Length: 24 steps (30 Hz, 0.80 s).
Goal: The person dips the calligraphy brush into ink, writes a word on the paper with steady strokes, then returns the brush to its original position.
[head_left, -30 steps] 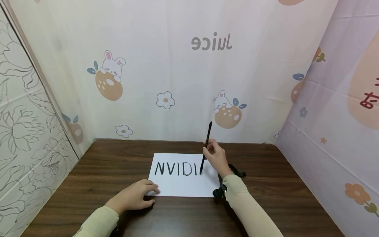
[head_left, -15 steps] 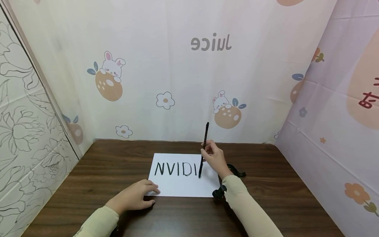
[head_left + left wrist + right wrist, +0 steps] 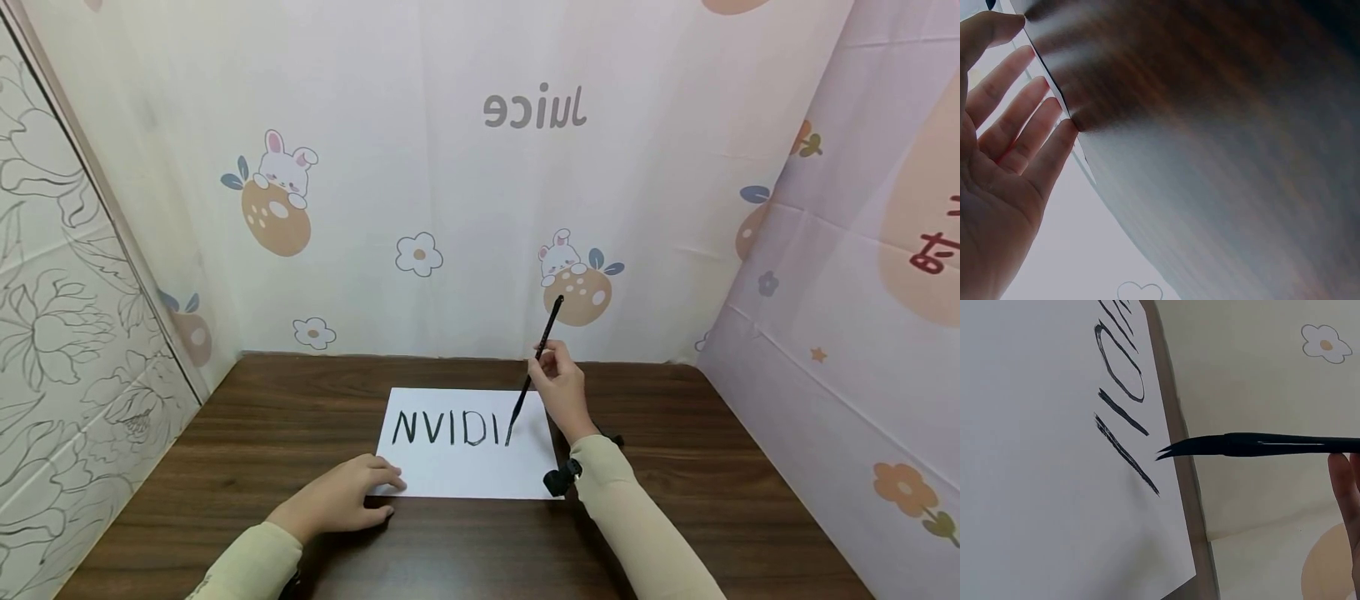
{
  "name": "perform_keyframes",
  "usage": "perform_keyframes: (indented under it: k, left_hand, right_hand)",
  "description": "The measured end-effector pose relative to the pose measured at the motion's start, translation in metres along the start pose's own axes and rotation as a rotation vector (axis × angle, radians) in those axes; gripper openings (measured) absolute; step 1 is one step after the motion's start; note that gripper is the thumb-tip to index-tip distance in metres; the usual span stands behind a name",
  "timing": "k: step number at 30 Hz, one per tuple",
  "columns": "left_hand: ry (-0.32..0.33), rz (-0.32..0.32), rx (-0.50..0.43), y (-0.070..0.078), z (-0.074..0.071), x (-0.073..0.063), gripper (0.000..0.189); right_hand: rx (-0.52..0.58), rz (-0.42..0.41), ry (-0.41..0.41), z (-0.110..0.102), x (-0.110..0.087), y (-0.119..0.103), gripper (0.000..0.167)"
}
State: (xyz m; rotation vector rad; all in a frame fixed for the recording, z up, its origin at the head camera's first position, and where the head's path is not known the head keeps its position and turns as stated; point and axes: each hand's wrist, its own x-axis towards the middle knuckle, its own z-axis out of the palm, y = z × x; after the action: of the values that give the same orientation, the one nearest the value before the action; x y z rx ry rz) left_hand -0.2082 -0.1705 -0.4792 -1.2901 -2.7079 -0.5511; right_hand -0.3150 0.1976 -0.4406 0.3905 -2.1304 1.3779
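Observation:
My right hand (image 3: 564,392) pinches a black ink brush (image 3: 549,323) between thumb and fingers, its handle leaning up to the right. In the right wrist view the brush (image 3: 1260,444) has a forked, wet-looking tip that appears lifted off the sheet. Beneath it lies white paper (image 3: 457,475) bearing the black letters NVIDI (image 3: 437,427) and, right of them, a slanted stroke (image 3: 1124,453). My left hand (image 3: 341,498) rests at the paper's lower left corner, some fingers on the sheet and the thumb on the table. Its fingers (image 3: 1016,122) are spread and hold nothing.
The dark wooden table (image 3: 675,500) carries the paper. A patterned curtain (image 3: 420,167) hangs behind, with more printed cloth (image 3: 840,275) at the right and a floral panel (image 3: 67,333) at the left. A black camera (image 3: 562,477) is strapped to the right wrist.
A slanted stroke now shows right of the last letter. My right hand has moved right and slightly up with the brush, which tilts more to the right. My left hand stays put.

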Motion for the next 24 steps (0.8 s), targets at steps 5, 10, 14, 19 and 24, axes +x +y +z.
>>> perform_keyframes:
  k: [5, 10, 14, 19, 24]
  left_hand:
    - [-0.010, -0.011, -0.006, 0.000, 0.000, 0.000, 0.024]
    - [-0.009, -0.009, -0.002, 0.000, 0.000, 0.000, 0.024]
    - [-0.013, -0.019, 0.000, -0.001, 0.000, 0.000, 0.025]
    - [-0.026, -0.045, -0.002, -0.001, 0.001, 0.000, 0.024]
    - [-0.007, -0.018, 0.004, 0.000, 0.001, 0.000, 0.024]
  right_hand:
    - [0.003, 0.034, 0.032, -0.001, 0.000, 0.003, 0.018]
    - [0.008, 0.064, 0.066, -0.001, -0.001, 0.007, 0.017]
    - [0.019, 0.065, 0.088, -0.002, -0.001, 0.010, 0.017]
    - [0.020, 0.063, 0.103, -0.002, -0.002, 0.015, 0.017]
    - [-0.007, 0.062, 0.124, -0.001, -0.004, 0.018, 0.017]
